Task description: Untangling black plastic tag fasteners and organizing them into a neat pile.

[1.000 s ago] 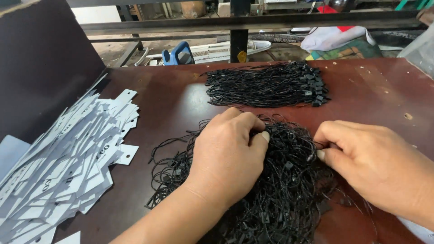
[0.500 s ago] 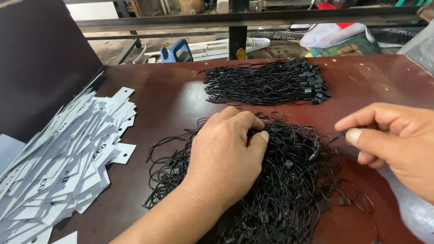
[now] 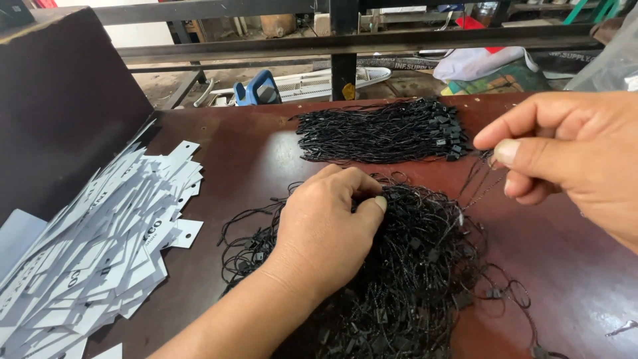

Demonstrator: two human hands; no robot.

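Pressing down on the tangled pile of black strings, the left hand is lying in the near middle of the dark red table. Its fingers are curling into the pile, and the thumb tip is touching the strings at the top of the heap, so the hand is half closing on the tangle without lifting it. The right hand is hovering above the table at the right side, a little higher than the pile. Its thumb and first finger are pinching together on one thin black string, which is hanging down from the fingertips toward the right edge of the pile; the other fingers are folding loosely under the palm.

Farther away on the table, a neat bundle of black strings is lying with its small black end pieces gathering at the right end. It is sitting apart from the tangled pile. At the left side, a big heap of white paper tags is spreading along the table edge, leaning beside a dark upright board
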